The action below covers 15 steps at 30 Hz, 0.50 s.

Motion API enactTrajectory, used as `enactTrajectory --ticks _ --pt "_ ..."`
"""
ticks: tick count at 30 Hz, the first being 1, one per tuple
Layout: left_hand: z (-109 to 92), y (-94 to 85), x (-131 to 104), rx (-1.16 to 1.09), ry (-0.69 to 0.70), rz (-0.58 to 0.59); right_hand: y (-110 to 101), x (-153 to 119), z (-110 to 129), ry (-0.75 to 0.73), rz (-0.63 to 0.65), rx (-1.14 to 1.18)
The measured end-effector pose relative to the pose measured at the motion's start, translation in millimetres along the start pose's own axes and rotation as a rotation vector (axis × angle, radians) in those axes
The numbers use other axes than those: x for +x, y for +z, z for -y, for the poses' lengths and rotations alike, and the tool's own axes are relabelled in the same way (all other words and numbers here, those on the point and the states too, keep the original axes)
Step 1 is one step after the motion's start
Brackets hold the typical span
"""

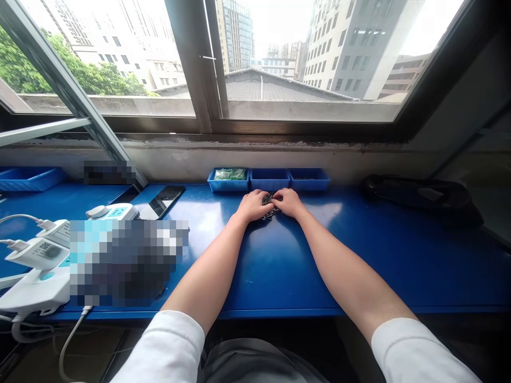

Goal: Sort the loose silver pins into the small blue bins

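A small heap of dark, thin metal pieces (271, 207), screw-like but too small to name surely, lies on the blue tabletop in front of the bins. From its left side my left hand (254, 206) presses in, fingers curved round the heap and thumb pointing inward. My right hand (288, 203) closes in from the right with bent fingers touching the same pieces. Behind the hands stand three blue bins in a row. Green-and-white packets lie in the left bin (228, 185), the middle bin (270, 186) shows no contents, and dark small pieces lie in the right bin (308, 186).
A smartphone (163, 202) lies left of my arms. Nearer is a white power strip (38, 290) with chargers and cables, beside a blurred-out patch. A black bag-like object (423, 197) rests at right. Another blue tray (32, 180) sits far left, by a metal frame.
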<state>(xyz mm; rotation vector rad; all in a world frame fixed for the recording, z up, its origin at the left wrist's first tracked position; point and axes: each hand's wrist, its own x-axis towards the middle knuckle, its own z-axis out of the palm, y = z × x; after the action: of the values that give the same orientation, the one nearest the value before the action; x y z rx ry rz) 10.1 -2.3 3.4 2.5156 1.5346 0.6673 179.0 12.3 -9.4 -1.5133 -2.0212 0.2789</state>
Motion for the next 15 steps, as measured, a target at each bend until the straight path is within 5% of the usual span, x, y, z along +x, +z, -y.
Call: enactTrajectory --ticks 9,15 --pt "3.8 5.5 4.1 -0.008 -0.032 -0.001 -1.9 -0.9 -0.3 -0.006 -0.025 0.119" --pt "3.0 5.9 4.5 -0.032 -0.032 -0.039 -4.2 -3.6 1.4 -0.022 -0.207 0.336"
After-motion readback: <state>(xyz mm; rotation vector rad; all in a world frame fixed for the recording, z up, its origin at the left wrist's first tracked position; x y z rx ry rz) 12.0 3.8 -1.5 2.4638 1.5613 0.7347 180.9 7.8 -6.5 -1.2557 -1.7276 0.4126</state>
